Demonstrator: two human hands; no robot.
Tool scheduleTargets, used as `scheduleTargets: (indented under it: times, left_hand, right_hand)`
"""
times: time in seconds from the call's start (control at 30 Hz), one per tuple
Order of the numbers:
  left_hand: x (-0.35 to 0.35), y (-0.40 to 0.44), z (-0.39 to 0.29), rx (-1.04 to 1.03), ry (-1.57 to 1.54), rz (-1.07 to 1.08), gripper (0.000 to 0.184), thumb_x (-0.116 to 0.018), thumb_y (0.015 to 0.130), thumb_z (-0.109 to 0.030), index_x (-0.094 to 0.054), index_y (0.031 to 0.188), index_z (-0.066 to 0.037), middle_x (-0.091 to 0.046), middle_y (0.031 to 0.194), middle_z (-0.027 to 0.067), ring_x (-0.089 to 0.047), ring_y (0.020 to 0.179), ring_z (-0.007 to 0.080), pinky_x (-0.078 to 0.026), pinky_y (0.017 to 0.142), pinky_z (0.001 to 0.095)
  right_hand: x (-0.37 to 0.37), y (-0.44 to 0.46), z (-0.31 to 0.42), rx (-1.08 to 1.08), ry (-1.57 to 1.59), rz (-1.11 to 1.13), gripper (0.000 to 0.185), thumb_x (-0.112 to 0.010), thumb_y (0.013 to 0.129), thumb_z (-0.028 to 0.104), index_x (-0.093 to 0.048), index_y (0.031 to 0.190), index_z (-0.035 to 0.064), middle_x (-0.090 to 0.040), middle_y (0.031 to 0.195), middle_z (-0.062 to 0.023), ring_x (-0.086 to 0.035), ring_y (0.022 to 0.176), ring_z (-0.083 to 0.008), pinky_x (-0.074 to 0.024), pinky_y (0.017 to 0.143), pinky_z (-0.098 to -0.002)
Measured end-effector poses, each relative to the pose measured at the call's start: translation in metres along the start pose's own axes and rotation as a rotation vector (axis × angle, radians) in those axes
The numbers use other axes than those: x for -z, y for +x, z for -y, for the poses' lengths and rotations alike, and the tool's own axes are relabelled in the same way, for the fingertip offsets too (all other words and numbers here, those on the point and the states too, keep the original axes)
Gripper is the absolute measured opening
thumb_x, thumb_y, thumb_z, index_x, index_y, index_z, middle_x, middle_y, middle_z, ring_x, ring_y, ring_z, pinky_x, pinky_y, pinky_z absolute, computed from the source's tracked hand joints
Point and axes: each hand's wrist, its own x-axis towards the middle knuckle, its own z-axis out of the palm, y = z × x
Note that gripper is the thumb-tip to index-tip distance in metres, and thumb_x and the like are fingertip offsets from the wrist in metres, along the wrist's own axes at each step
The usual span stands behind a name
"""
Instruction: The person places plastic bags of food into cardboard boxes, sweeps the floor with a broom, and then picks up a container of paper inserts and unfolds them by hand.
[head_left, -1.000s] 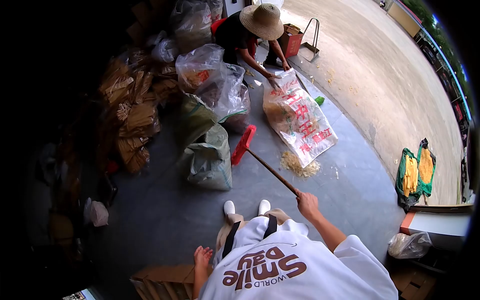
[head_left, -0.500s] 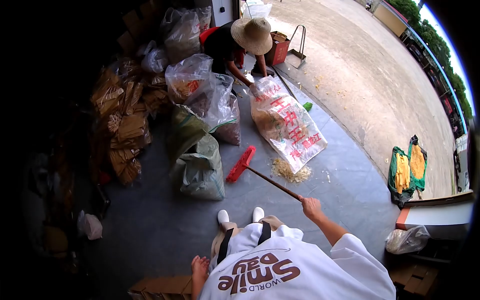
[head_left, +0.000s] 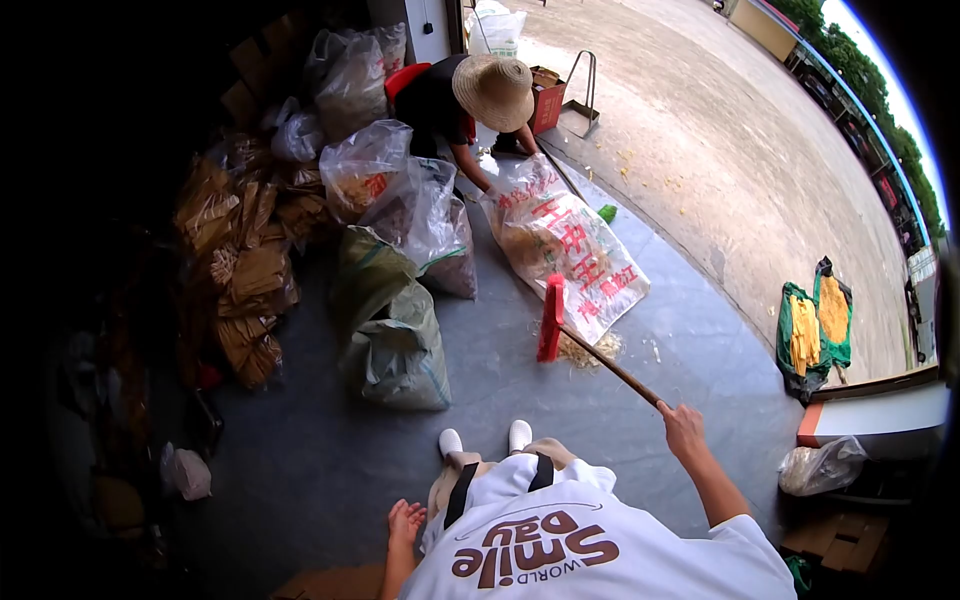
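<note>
Roughly, broom (head_left: 552, 320) is mid-floor, its red head just beside the pale scrap pile (head_left: 580, 356); can't tell if bristles touch the floor (head_left: 500, 375). Right hand (head_left: 683, 428) wrapped round the handle's near end. Left hand (head_left: 405, 522) holds nothing, fingers loosely curled. Red-printed sack (head_left: 575, 250) lies beyond the pile, co-worker (head_left: 432, 100) bent over its far end. 2 white shoes (head_left: 520, 435) near.
</note>
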Motion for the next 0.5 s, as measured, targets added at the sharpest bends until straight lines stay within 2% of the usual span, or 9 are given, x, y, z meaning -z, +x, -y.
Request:
scheduleTargets:
  times: [0.23, 0.43, 0.5]
  left_hand:
    - [-0.002, -0.009, 0.002, -0.02, -0.012, -0.012, 0.032, -0.043, 0.084, -0.019, -0.033, 0.113, -0.009, -0.053, 0.086, 0.0144, -0.057, 0.069, 0.0281, -0.046, 0.055, 0.0336]
    - [0.001, -0.028, 0.012, -0.071, -0.088, -0.077, 0.033, -0.042, 0.084, -0.02, -0.032, 0.113, -0.009, -0.052, 0.087, 0.0147, -0.056, 0.07, 0.0284, -0.046, 0.055, 0.0339]
    - [0.006, -0.033, 0.021, -0.084, -0.124, -0.102, 0.033, -0.042, 0.084, -0.02, -0.032, 0.114, -0.009, -0.052, 0.087, 0.0147, -0.056, 0.07, 0.0284, -0.046, 0.056, 0.0344]
  right_hand:
    - [0.01, 0.007, 0.011, 0.006, 0.145, 0.057, 0.017, -0.056, 0.067, 0.01, -0.057, 0.084, 0.0133, -0.052, 0.053, -0.0096, -0.054, 0.053, -0.0265, -0.0397, 0.047, -0.0382]
    - [-0.012, 0.043, 0.035, 0.242, 0.082, 0.044, 0.011, -0.056, 0.067, 0.01, -0.055, 0.078, 0.0102, -0.052, 0.054, -0.0085, -0.055, 0.055, -0.0258, -0.0388, 0.047, -0.038]
    - [-0.006, 0.058, 0.048, 0.277, 0.049, 0.115, 0.009, -0.055, 0.067, 0.009, -0.055, 0.077, 0.0095, -0.053, 0.055, -0.0086, -0.055, 0.057, -0.0256, -0.0387, 0.048, -0.0378]
